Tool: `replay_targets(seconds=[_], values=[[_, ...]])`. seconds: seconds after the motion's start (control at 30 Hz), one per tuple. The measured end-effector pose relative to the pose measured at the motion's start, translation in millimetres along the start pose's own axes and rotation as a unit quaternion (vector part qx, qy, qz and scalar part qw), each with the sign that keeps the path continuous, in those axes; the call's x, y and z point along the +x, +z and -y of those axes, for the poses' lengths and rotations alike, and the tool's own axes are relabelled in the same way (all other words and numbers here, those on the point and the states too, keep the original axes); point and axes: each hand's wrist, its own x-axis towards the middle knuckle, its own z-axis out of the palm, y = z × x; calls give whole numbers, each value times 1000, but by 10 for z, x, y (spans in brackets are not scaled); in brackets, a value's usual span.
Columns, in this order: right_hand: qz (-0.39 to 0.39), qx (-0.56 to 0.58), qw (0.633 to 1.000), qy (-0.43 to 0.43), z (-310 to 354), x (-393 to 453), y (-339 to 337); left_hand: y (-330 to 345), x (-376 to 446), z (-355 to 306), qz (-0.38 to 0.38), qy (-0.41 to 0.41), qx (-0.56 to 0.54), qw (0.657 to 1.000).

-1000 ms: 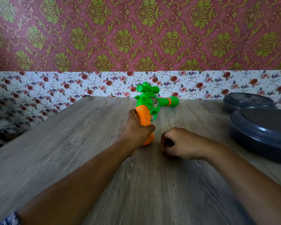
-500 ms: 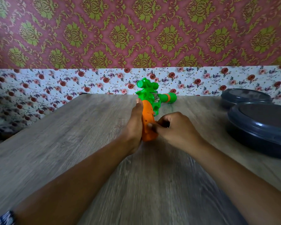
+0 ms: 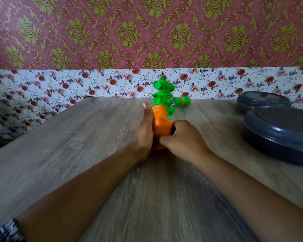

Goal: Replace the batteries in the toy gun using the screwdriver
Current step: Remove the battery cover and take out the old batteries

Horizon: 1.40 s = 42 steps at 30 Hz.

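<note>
The toy gun (image 3: 164, 100) is green with an orange grip (image 3: 160, 123) and stands on the wooden table (image 3: 73, 137), its barrel pointing right and away. My left hand (image 3: 143, 137) clasps the grip from the left, thumb stretched up along it. My right hand (image 3: 184, 138) is closed against the right side of the grip, its thumb across the grip's lower part. A small dark piece (image 3: 173, 130) shows inside this fist; it looks like the screwdriver's handle, and its tip is hidden. No batteries are visible.
Two round dark-blue lidded containers stand at the right, a large one (image 3: 278, 135) near and a smaller one (image 3: 262, 100) behind it. A wall with floral paper (image 3: 94, 84) runs right behind the table's far edge. The table's left edge slants off at the left.
My right hand has moved from the table up to the right side of the orange grip. My left hand shifted from wrapping the grip to holding it with the thumb raised.
</note>
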Motion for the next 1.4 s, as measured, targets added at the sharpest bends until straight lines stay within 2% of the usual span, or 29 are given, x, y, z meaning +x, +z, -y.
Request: replay_targets(seconds=[0.1,0.2,0.27,0.37,0.47,0.57,0.67,0.87,1.1,1.23,1.3,1.4], values=[[-18,57,998,-23,-5,16,-4,20,14,32,2,0,-12,1000],[26,224,974,-8,38,67,-166,12,59,42,8,-6,-45,999],[42,249,967,16,3,120,-329,-24,100,24,-14,-16,-58,998],[53,187,977,83,-220,205,-441,-71,148,10,-65,-28,-86,994],[109,102,979,138,-399,247,-381,-81,144,-6,-75,-37,-105,991],[82,-12,992,100,-444,303,-333,-86,160,-4,-76,-44,-108,990],[46,-116,989,77,-441,333,-347,-92,180,25,-79,-47,-113,989],[85,-114,983,114,-437,362,-473,-90,190,31,-81,-55,-113,989],[40,-105,990,86,-479,380,-516,-108,186,44,-94,-52,-103,989],[55,-174,976,121,-542,415,-490,-106,185,40,-93,-50,-109,988],[38,-185,972,141,-553,432,-502,-108,185,35,-95,-54,-117,987],[-29,-184,972,141,-530,424,-539,-118,201,46,-98,-60,-116,987]])
